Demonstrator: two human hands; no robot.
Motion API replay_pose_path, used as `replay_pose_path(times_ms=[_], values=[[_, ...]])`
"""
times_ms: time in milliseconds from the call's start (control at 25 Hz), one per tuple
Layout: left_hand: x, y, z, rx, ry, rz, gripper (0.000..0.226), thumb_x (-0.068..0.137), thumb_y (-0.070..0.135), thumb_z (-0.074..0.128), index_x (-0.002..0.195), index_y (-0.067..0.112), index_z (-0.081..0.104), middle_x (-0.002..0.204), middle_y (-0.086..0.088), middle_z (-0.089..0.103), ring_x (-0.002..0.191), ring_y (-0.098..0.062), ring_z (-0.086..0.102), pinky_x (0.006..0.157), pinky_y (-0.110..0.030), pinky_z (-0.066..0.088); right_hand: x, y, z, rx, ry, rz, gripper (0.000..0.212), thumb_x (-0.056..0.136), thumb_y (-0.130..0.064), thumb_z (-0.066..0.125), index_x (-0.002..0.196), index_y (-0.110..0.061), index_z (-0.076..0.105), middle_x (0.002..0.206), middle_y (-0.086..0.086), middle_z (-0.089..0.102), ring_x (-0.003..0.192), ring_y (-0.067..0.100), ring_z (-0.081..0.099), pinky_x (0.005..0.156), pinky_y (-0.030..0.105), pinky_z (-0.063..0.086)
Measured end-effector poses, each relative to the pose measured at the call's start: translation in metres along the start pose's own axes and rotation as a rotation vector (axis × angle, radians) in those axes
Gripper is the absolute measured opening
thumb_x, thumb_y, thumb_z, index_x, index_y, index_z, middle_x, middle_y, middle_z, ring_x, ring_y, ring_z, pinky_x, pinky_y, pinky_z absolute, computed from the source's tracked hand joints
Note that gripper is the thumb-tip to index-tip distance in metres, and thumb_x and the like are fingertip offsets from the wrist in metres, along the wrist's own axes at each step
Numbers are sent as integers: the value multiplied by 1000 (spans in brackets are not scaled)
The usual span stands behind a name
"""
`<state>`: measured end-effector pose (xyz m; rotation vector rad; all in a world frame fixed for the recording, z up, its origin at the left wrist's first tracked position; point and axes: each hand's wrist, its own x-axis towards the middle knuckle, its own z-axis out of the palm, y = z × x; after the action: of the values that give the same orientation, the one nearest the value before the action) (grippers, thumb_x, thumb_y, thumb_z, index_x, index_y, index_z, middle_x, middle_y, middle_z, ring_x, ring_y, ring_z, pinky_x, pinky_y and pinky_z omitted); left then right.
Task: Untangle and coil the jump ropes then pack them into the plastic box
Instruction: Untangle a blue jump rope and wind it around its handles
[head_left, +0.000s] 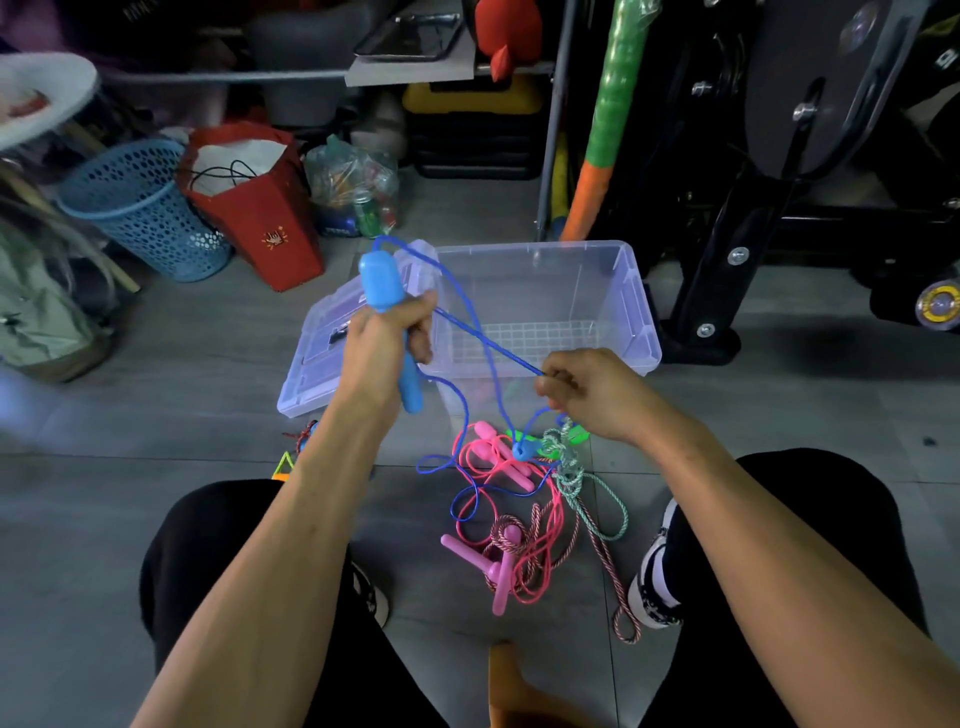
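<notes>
My left hand (387, 345) grips a blue jump-rope handle (382, 280) upright above the floor. Its blue cord (488, 340) loops from the handle's top down across to my right hand (592, 392), which pinches it in front of the clear plastic box (641, 306). The cord runs on down into a tangle on the floor between my feet. There a second blue handle (522, 451), pink ropes with pink handles (501, 571), a pale green braided rope (571, 467) and a red-white twisted rope (613, 571) lie knotted together. The box holds no ropes.
The box's clear lid (322, 358) leans at its left side. Behind stand a blue mesh basket (140, 208), a red paper bag (260, 208) and a bag of bottles (353, 187). A black exercise machine (779, 156) fills the right. An orange object (511, 686) sits near my knees.
</notes>
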<state>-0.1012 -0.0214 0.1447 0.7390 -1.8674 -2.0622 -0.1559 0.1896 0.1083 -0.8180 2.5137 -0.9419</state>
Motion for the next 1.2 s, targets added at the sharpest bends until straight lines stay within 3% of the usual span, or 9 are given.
replay_pose_path(times_ms=[80, 200, 320, 560, 760, 880, 1040, 1120, 1200], values=[[10, -7, -6, 191, 28, -73, 21, 84, 15, 62, 64, 10, 58, 49, 2, 53, 48, -15, 45, 58, -28, 38, -1, 2, 1, -59, -53, 40, 20, 95, -15, 52, 78, -13, 62, 73, 3, 68, 75, 23, 65, 70, 33, 51], [6, -27, 2, 702, -269, -109, 40, 83, 43, 64, 86, 3, 68, 68, 0, 56, 64, -16, 46, 67, -29, 38, -1, -8, 0, -13, -63, -10, 21, 95, -19, 54, 77, -13, 63, 73, 1, 71, 68, 13, 65, 63, 26, 47], [-11, -28, 19, 688, -549, -33, 44, 89, 43, 62, 76, 1, 67, 67, 0, 61, 66, -13, 52, 72, -28, 41, -1, -15, -1, 9, -16, -65, 19, 95, -20, 56, 81, -13, 66, 70, 0, 69, 63, 10, 61, 62, 22, 44], [-11, -10, 16, 38, -283, 95, 40, 91, 14, 61, 54, 16, 46, 49, 1, 40, 53, -19, 42, 68, -35, 46, 0, -5, 0, 49, 87, -99, 19, 94, -21, 58, 79, -12, 66, 71, 0, 68, 70, 18, 60, 72, 27, 45], [-5, -8, 15, -226, -156, -54, 37, 89, 10, 54, 55, 15, 42, 47, 0, 34, 48, -17, 40, 62, -31, 46, -4, 5, 0, -209, -17, 12, 11, 91, -22, 60, 91, -15, 68, 86, 0, 58, 86, 21, 56, 65, 24, 36], [4, -5, 5, -204, -82, -115, 33, 93, 10, 54, 62, 12, 44, 49, -1, 38, 50, -18, 41, 59, -30, 47, -4, 4, -2, -178, 30, 41, 17, 86, -20, 66, 103, -16, 66, 98, 1, 56, 94, 18, 53, 68, 20, 28], [4, -18, 6, 31, -75, -216, 28, 91, 15, 60, 64, 11, 53, 54, -3, 52, 50, -19, 48, 60, -31, 47, -5, 3, -9, -36, 59, 64, 12, 90, -24, 66, 85, -14, 71, 83, -3, 64, 76, 15, 56, 61, 11, 33], [3, -18, 7, 76, -94, -179, 29, 92, 17, 60, 65, 11, 55, 55, -3, 55, 49, -18, 52, 60, -29, 50, -5, 1, -10, -100, 95, 52, 17, 93, -23, 62, 86, -11, 72, 83, -2, 64, 83, 16, 54, 67, 18, 34], [4, -19, 6, 258, -87, -107, 29, 93, 20, 60, 65, 11, 57, 56, -2, 59, 48, -14, 54, 58, -25, 48, -5, -5, -13, 116, 209, 60, 18, 95, -20, 59, 87, -9, 70, 84, -1, 66, 81, 9, 56, 75, 21, 41]])
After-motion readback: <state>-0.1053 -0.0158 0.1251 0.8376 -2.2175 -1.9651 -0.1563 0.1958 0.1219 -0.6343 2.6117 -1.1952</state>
